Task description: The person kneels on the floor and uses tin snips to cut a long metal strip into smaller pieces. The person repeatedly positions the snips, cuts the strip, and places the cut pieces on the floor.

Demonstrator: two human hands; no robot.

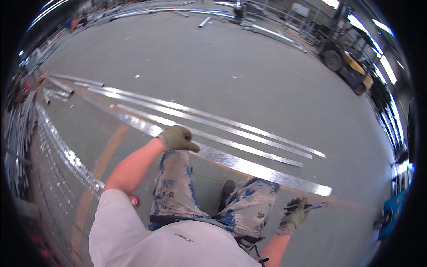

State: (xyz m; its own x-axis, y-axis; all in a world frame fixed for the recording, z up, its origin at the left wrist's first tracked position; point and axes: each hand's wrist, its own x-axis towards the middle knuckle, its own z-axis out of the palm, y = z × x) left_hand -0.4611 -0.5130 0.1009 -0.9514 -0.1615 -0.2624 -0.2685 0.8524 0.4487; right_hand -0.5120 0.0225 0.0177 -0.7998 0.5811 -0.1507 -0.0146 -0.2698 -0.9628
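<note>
A wide, shiny metal strip [262,170] runs slantwise in front of my knees. My left hand [179,139], in an olive-green work glove, is closed at the strip's near edge, just above my left knee; its fingertips are partly hidden. At the lower right my gloved right hand [295,212] grips a slim dark tool [315,206] with its tip toward the right. Motion blur hides that tool's exact kind. This hand is near the strip's right end, apart from it. Beyond the wide strip lie several narrower metal strips [249,143], roughly parallel on the floor.
More shiny strips [66,153] lie bunched at the left, by a worn yellow floor line [103,160]. A small red round object [134,201] sits beside my left elbow. A yellow forklift [353,66] stands at the far right. Long metal pieces [275,35] line the back.
</note>
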